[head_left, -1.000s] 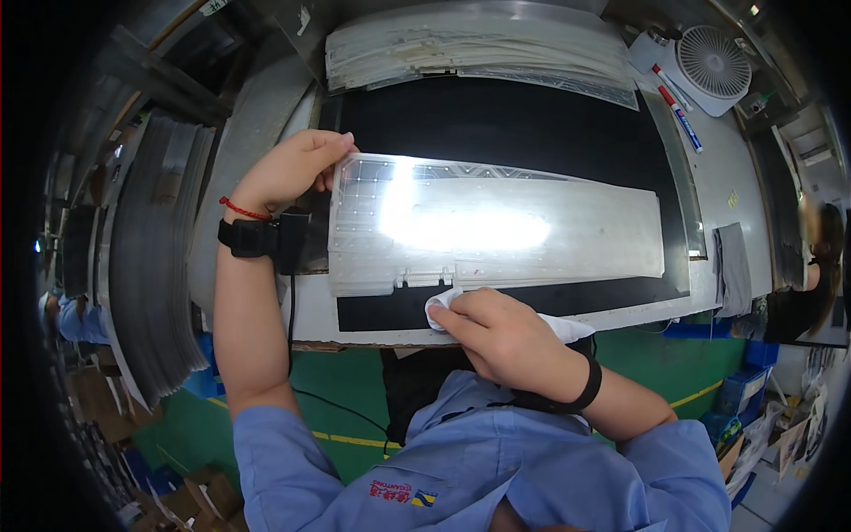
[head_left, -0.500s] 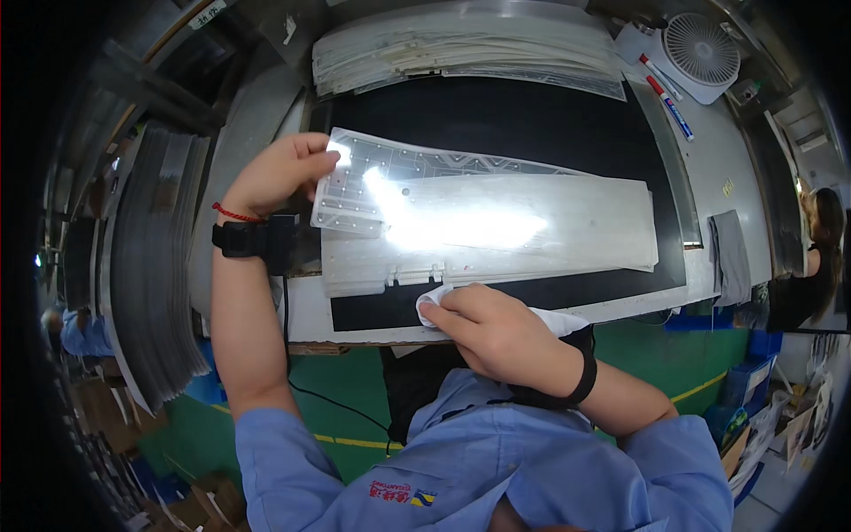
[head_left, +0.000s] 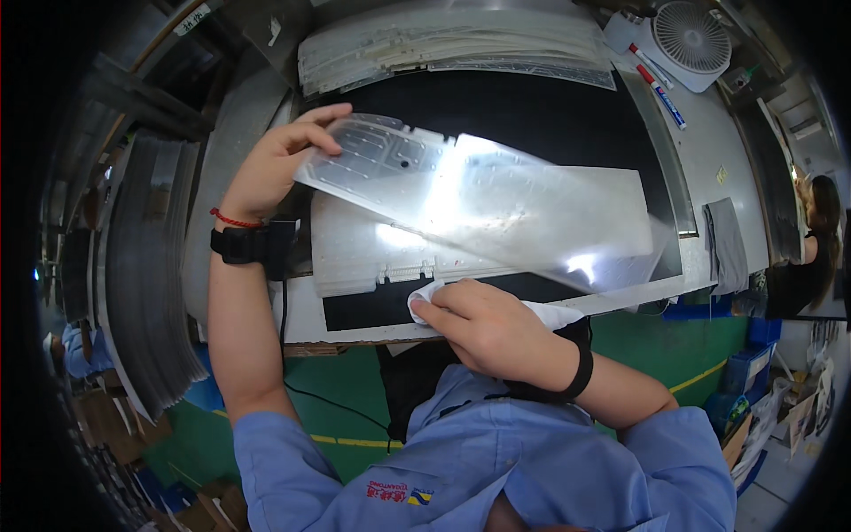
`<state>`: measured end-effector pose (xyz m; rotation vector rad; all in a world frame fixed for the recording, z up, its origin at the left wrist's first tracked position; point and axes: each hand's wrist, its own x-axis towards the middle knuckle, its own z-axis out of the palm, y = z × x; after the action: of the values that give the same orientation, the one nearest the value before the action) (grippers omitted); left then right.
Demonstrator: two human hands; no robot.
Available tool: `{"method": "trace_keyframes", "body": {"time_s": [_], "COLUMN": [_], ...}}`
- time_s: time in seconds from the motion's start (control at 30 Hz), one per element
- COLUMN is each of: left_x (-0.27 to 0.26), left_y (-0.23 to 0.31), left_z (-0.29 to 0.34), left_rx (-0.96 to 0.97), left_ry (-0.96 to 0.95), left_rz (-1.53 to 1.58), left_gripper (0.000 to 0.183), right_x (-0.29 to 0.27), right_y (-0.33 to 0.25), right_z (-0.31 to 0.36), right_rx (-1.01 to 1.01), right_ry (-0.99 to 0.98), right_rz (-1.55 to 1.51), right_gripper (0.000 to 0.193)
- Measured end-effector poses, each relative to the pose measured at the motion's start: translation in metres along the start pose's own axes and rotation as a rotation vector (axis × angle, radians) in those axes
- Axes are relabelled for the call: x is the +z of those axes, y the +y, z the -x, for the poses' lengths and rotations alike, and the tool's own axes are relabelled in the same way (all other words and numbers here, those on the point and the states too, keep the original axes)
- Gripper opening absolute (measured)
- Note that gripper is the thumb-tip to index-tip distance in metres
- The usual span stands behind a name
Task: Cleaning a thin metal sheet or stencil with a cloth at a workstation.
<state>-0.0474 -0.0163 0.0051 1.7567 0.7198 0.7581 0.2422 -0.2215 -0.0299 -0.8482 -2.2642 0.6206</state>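
Observation:
My left hand (head_left: 282,164) pinches the left end of a clear, thin plastic sheet (head_left: 379,162) marked with fine lines and dots. The sheet lies aslant, its far end reaching toward the front right over a pile of pale, flat sheets (head_left: 346,259). Bright glare covers part of it. Just in front of the pile, my right hand (head_left: 505,335) is closed around a white cloth (head_left: 554,315), and one corner of the cloth wraps the fingertips. Both rest over the near edge of a black mat (head_left: 355,312).
A tall stack of similar sheets (head_left: 443,40) lies at the back. To the right are a white fan (head_left: 691,40), two markers (head_left: 660,96) and a grey cloth (head_left: 727,246). More sheets stand stacked in a left-hand pile (head_left: 146,275). Another person (head_left: 820,239) is at far right.
The clear sheet has turned over and swung, its right end coming from behind the pile toward the front right. My left hand has kept hold of it; my right hand has barely moved.

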Motion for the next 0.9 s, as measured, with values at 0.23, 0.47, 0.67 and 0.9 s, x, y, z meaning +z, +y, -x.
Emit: {"method": "trace_keyframes", "body": {"time_s": [0.23, 0.47, 0.67, 0.9], "left_x": [0.028, 0.041, 0.041, 0.040], "left_y": [0.006, 0.003, 0.003, 0.001], "left_z": [-0.007, -0.009, -0.010, -0.010], "left_rx": [-0.360, -0.304, -0.311, -0.316], "left_ry": [0.122, 0.069, 0.067, 0.059], "left_rz": [0.040, 0.000, -0.007, -0.046], "left_gripper": [0.051, 0.066, 0.064, 0.064], "right_x": [-0.019, -0.024, -0.029, -0.035], "right_y": [-0.008, 0.004, -0.002, -0.003], "right_z": [-0.004, -0.031, -0.034, -0.033], "right_rx": [0.050, 0.203, 0.245, 0.216], "right_ry": [0.092, 0.063, -0.081, -0.125], "right_rz": [0.140, 0.346, 0.458, 0.480], "right_gripper": [0.042, 0.023, 0.023, 0.029]}}
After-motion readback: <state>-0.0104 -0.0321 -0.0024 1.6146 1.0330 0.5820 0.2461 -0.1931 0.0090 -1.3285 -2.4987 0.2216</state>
